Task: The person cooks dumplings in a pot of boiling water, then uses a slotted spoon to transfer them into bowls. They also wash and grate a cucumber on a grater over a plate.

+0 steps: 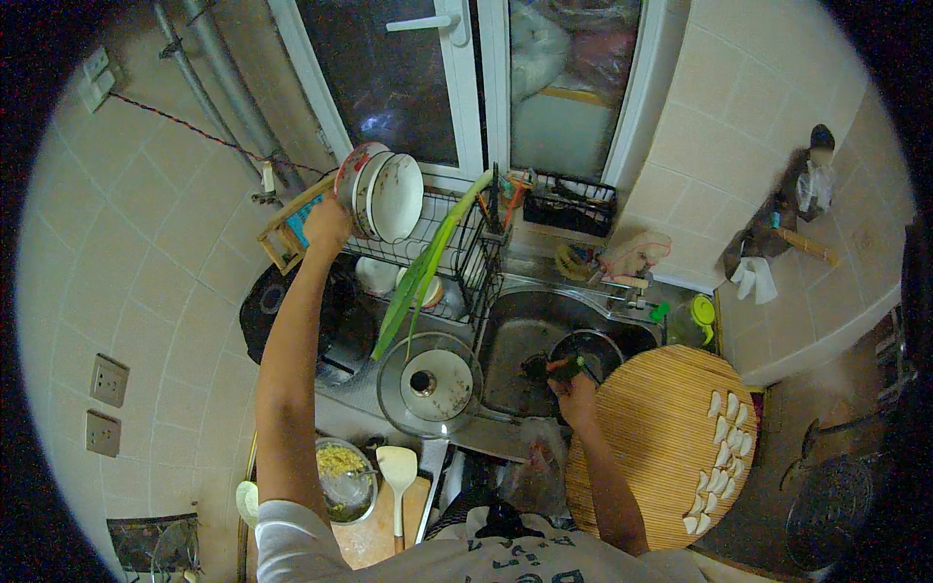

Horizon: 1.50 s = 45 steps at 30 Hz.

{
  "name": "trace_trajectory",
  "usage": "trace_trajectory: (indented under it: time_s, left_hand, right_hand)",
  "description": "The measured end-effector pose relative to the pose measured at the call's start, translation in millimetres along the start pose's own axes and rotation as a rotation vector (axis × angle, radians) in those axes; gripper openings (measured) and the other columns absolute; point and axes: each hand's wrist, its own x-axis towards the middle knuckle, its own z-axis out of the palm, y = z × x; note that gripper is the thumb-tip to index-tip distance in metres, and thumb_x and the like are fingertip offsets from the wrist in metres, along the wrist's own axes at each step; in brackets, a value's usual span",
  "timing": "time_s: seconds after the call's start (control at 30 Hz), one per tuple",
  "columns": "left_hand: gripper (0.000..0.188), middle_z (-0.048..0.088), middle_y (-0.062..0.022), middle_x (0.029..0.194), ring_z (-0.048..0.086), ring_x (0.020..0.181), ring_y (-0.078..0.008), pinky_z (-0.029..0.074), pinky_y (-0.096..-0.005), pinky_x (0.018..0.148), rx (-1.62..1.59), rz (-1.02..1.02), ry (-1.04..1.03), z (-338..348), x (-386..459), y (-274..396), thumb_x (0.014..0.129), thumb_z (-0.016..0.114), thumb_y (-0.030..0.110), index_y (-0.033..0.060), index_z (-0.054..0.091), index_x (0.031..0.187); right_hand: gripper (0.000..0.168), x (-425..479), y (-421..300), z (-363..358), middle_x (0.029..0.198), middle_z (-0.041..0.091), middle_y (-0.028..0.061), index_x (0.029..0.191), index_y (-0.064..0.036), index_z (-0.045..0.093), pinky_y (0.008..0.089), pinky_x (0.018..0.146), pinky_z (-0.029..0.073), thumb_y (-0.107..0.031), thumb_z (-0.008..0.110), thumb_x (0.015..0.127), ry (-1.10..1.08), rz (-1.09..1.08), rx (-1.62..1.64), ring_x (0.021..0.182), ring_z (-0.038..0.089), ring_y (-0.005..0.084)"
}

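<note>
My left hand (328,224) is at the left end of the dish rack (444,237). It is beside the upright plates and bowls (396,198) and in front of a wooden crate (280,244) with a blue patch. Its fingertips are hidden, so its grip is unclear. Over the sink (506,339), my right hand (576,397) has its fingers around a dark green bunch, apparently leafy greens (565,368). Just behind that bunch sits a dark round pan or bowl (594,350) in the basin. A long green onion (437,251) leans across the rack.
A round slatted board (634,437) with several dumplings (721,444) overlaps the sink's right side. Left of the sink lies a glass lid (466,419). Nearer me are a bowl of yellow filling (339,463) and a white spatula (398,470). The faucet (630,297) stands behind the basin.
</note>
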Motion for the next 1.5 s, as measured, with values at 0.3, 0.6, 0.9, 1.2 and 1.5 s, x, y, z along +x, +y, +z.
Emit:
trace_trajectory:
  time_s: [0.3,0.6,0.9,1.2,1.5]
  left_hand:
    - [0.033,0.064,-0.0223,0.094,0.061,0.086,-0.0408,0.050,-0.0485,0.074,-0.021,0.005,-0.065,32,25,-39,0.083,0.051,0.026,0.0021,0.052,0.105]
    - [0.028,0.062,-0.0268,0.087,0.061,0.082,-0.0427,0.049,-0.0503,0.073,-0.141,0.059,0.016,34,17,-12,0.083,0.052,0.021,-0.0035,0.052,0.098]
    - [0.026,0.062,-0.0256,0.083,0.060,0.078,-0.0435,0.049,-0.0501,0.071,-0.105,0.117,0.076,39,25,-36,0.082,0.053,0.018,-0.0024,0.054,0.098]
    - [0.020,0.062,-0.0234,0.071,0.060,0.067,-0.0440,0.049,-0.0504,0.060,-0.021,0.143,0.418,-69,-8,-31,0.087,0.046,0.018,0.0010,0.054,0.093]
    - [0.025,0.054,-0.0063,0.051,0.051,0.040,-0.0143,0.039,-0.0286,0.039,-0.810,-0.160,0.291,-138,-118,-125,0.090,0.044,0.024,0.0029,0.053,0.080]
  right_hand:
    - [0.025,4,-10,9,0.090,0.064,0.0087,0.098,-0.005,0.057,0.0313,0.064,0.048,0.003,0.063,0.075,-0.074,0.090,-0.124,0.075,0.060,0.0219]
    - [0.025,-7,-12,5,0.097,0.064,0.0107,0.095,0.000,0.058,0.0296,0.078,0.048,0.012,0.059,0.074,-0.070,0.140,0.071,0.092,0.061,0.0213]
    - [0.023,-12,-44,3,0.094,0.064,0.0111,0.096,-0.003,0.060,0.0300,0.073,0.047,0.008,0.061,0.076,-0.092,0.196,-0.022,0.087,0.062,0.0230]
    - [0.017,-33,-48,4,0.086,0.065,0.0102,0.096,-0.002,0.061,0.0298,0.067,0.047,0.001,0.062,0.079,0.116,-0.025,0.066,0.078,0.062,0.0200]
    - [0.019,-51,-69,-7,0.103,0.060,0.0105,0.099,-0.001,0.057,0.0297,0.081,0.045,0.002,0.061,0.081,0.107,-0.125,-0.210,0.093,0.057,0.0196]
